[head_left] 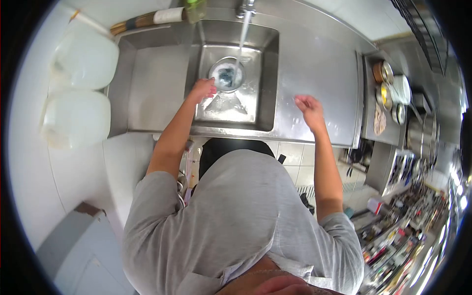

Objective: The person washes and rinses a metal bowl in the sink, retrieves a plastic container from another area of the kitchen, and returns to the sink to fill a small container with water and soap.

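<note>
In the left part of the steel sink basin point(268, 98) stands a round metal bowl point(242, 78) with foamy water and something dark blue-green inside, too blurred to name. A stream of water point(242, 39) runs from the tap point(246, 9) into the bowl. My left hand point(204, 90) is over the basin at the bowl's near left edge, fingers loosely bent and apart; whether it touches the rim I cannot tell. My right hand point(309, 108) hovers above the wet steel counter point(314, 64) to the right of the basin, fingers loosely bent with nothing visible in them.
A shallower sink section point(160, 88) adjoins on the left. Two whitish plastic containers point(78, 118) stand beyond it. A bundled brush point(142, 20) and a green bottle point(195, 10) lie along the back. Pots and bowls point(386, 93) sit on a right-hand shelf.
</note>
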Available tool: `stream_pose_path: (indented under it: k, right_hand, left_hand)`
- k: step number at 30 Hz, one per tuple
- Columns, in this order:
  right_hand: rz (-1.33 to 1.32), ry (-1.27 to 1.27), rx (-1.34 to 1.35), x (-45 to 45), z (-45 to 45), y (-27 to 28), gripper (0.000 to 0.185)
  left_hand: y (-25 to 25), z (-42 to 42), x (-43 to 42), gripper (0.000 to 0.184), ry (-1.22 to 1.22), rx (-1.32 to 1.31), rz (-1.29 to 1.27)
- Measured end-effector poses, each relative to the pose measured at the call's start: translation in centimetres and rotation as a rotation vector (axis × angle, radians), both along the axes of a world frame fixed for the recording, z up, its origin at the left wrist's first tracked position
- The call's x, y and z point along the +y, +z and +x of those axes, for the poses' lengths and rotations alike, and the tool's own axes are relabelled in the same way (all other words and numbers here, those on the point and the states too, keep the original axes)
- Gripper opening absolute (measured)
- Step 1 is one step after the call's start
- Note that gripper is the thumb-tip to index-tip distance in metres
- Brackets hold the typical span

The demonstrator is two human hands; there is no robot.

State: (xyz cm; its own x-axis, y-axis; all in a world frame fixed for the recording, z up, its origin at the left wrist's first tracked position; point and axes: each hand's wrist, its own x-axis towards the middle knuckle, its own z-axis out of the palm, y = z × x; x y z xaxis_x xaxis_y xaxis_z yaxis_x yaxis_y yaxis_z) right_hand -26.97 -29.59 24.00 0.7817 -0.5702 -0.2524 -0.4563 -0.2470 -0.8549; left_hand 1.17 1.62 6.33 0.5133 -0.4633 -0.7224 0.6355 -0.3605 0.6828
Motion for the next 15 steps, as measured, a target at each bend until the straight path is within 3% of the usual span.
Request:
stream_pose_path:
  k: [2,6,7,8,9,11,12,14,15]
  right_hand:
    - [0.071,-0.205,0.050,0.6,-7.5,-0.4,0.022]
    - [-0.007,-0.560,0.151,4.5,-22.9,-1.8,0.019]
    - [-0.070,-0.584,0.262,5.8,-26.7,-2.4,0.022]
    - [-0.121,-0.593,0.373,6.9,-30.2,-3.7,0.025]
    - [-0.140,-0.641,0.475,8.4,-34.2,-5.7,0.027]
    - [-0.101,-0.687,0.650,11.8,-39.9,-7.9,0.026]
    - [-0.049,-0.689,0.725,13.6,-42.3,-8.5,0.024]
    - [-0.684,-0.056,0.907,17.4,-50.1,-15.2,0.022]
    - [-0.508,-0.076,0.956,19.4,-51.7,-15.6,0.021]
  left_hand:
    - [-1.7,1.5,-1.5,0.050,-0.088,0.070,-0.093]
    - [-2.9,5.5,-7.3,0.039,0.039,0.367,-0.375]
    - [-5.1,7.4,-9.0,0.036,0.083,0.445,-0.454]
    - [-2.9,7.6,-10.7,0.031,0.052,0.482,-0.480]
    - [-4.6,9.3,-12.2,0.029,0.019,0.530,-0.541]
    - [-2.9,9.6,-15.0,0.025,0.079,0.539,-0.417]
    - [-1.6,9.4,-16.2,0.024,-0.010,0.472,-0.378]
    - [0.4,8.8,-17.4,0.022,-0.163,0.331,-0.282]
    - [0.4,9.0,-18.0,0.020,-0.258,0.276,-0.263]
